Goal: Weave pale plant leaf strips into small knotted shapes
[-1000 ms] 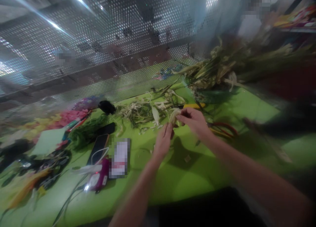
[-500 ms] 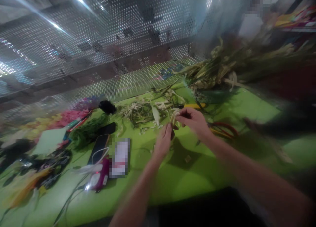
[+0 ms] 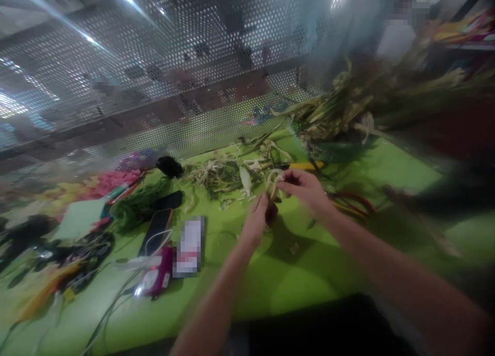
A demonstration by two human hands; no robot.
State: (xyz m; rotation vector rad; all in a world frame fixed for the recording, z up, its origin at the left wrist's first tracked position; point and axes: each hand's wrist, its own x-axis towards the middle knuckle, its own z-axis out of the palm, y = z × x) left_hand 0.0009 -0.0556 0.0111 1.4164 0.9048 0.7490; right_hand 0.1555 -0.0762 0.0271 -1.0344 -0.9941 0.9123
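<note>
Has paper (image 3: pixel 81 219) far left of the left hand (image 3: pixel 258 216), then pink petals (image 3: pixel 118 183), a dark phone (image 3: pixel 158 229) and a purple device (image 3: pixel 164 268) nearer it. Has a heap of dry leaves (image 3: pixel 216 174) on the desk (image 3: pixel 220 294), beyond the left hand. Clamps the left hand on the lower end of a bent pale strip (image 3: pixel 274 189). Pinches its upper end in the right hand (image 3: pixel 307 188), close beside. Has a red handle (image 3: pixel 359 200) right of that hand.

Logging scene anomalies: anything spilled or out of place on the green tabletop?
Small, pale, plant-like scraps lie scattered on the bright green tabletop, beyond the left hand, looking like spilled trimmings. Nothing looks clearly damaged, though blur hides detail.
</note>
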